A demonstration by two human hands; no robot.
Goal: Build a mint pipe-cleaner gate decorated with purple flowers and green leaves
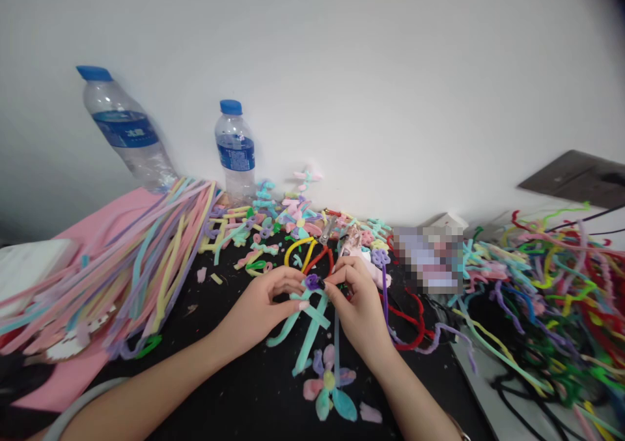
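Note:
Both hands meet over the black table around a small piece of pipe-cleaner craft. My left hand (278, 298) is closed on its mint green strips (312, 330), thumb on top, and several strips hang down below. At the top of the piece sits a purple coil (311, 282) with a dark bit at its right side. The fingertips of my right hand (349, 288) pinch that dark end. Just below the hands a multicoloured pipe-cleaner flower (329, 381) with a yellow centre lies on the table.
Pastel pipe cleaners (161, 252) spread over a pink sheet (112, 216) at left. Two blue-capped bottles (236, 144) stand by the wall. Scissors (328, 231) and small craft pieces lie behind the hands. Tangled coloured strips (551, 298) fill the right side.

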